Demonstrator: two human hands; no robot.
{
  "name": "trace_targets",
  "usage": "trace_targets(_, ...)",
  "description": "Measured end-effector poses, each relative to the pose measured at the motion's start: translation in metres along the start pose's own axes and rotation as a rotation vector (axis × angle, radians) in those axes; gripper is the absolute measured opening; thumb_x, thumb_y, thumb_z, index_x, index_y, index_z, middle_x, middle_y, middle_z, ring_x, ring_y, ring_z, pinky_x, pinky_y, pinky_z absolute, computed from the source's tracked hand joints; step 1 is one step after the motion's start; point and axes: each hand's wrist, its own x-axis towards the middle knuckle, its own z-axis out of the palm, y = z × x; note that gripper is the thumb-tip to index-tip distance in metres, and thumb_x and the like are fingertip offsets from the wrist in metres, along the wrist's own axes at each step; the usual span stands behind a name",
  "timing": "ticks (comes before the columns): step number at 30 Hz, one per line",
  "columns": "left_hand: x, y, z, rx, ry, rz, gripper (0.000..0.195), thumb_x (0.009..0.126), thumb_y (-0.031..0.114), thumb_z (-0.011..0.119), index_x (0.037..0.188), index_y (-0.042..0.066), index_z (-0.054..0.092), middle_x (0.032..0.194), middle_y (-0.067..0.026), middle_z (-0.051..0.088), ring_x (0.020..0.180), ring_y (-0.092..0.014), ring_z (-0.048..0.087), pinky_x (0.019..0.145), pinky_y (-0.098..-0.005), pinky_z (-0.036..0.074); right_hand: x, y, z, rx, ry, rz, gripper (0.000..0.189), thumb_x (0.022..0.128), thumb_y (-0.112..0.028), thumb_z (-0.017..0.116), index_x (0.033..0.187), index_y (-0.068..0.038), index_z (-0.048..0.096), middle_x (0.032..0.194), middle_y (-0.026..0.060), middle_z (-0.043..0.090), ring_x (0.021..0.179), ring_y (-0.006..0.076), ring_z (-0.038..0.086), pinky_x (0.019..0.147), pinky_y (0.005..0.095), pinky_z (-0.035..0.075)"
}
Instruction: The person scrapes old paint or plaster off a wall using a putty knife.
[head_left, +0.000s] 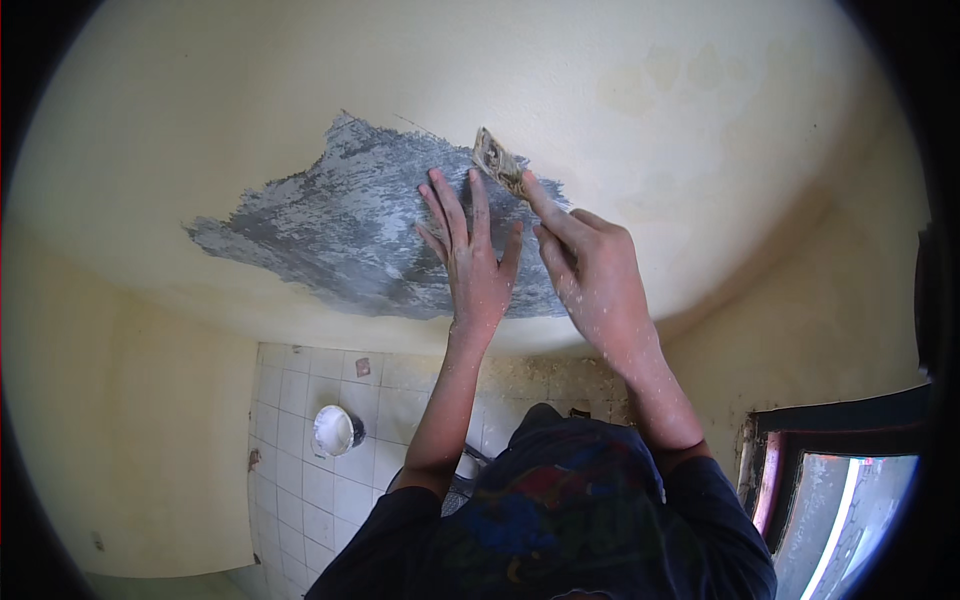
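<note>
My right hand (600, 277) grips a scraper (499, 161) with a worn, crusted blade, its index finger stretched along the tool. The handle is hidden in the fist. The blade lies near the upper right edge of a rough grey patch (337, 217) on the cream-painted wall (247, 90). Against that patch, just left of the scraper, my left hand (476, 255) rests with its fingers spread, holding nothing. Pale dust and flakes speckle both hands and forearms.
A bucket (334, 430) with white material inside stands on the white tiled floor (319, 487) below. Side walls rise at left and right. A dark-framed window or door (780, 450) is at the lower right. Dark items on the floor are partly hidden behind my body.
</note>
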Motion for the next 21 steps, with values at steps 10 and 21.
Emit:
trace_targets(10, -0.019, -0.029, -0.001, 0.205, -0.155, -0.126, 0.076, 0.093, 0.039, 0.054, 0.152, 0.019, 0.010, 0.158, -0.0155, -0.002, 0.144, -0.039, -0.004, 0.104, -0.0731, 0.006, -0.006, -0.015, -0.018, -0.083, -0.059, 0.092, 0.058, 0.078, 0.003, 0.058, 0.134, -0.012, 0.052, 0.066, 0.0164, 0.054, 0.057, 0.0315, 0.055, 0.057, 0.0407, 0.045)
trace_targets(21, -0.025, -0.029, -0.009, 0.151, -0.187, -0.131, 0.077, 0.091, 0.036, 0.058, 0.152, 0.018, 0.014, 0.158, -0.0151, -0.001, 0.145, -0.038, 0.002, 0.108, -0.0677, 0.009, -0.008, -0.021, -0.023, -0.188, -0.055, 0.080, 0.063, 0.072, 0.005, 0.058, 0.134, -0.009, 0.052, 0.063, 0.0141, 0.052, 0.055, 0.0303, 0.054, 0.055, 0.0412, 0.045)
